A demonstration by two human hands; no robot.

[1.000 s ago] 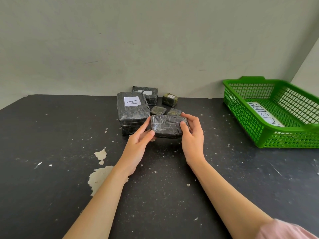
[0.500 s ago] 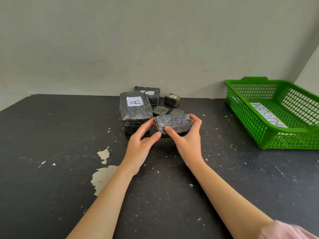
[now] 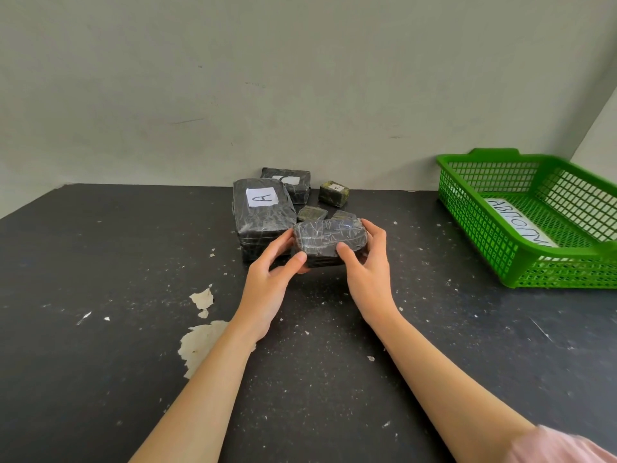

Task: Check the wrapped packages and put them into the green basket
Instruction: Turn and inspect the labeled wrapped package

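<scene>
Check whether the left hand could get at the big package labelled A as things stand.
Probably yes: the package labelled A lies just beyond the left hand, nothing between, though that hand is busy holding the smaller wrapped package.

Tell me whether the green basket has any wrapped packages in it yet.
None in the part that shows: the green basket holds only a white lettered paper strip. Its right end is out of frame.

A black worktop point(image 3: 100, 362), flecked with white specks, fills the lower view. 2 pale peeled patches point(image 3: 200, 345) mark the worktop's left half, the smaller one farther back. A plain grey wall point(image 3: 300, 78) rises from the worktop's far edge.
</scene>
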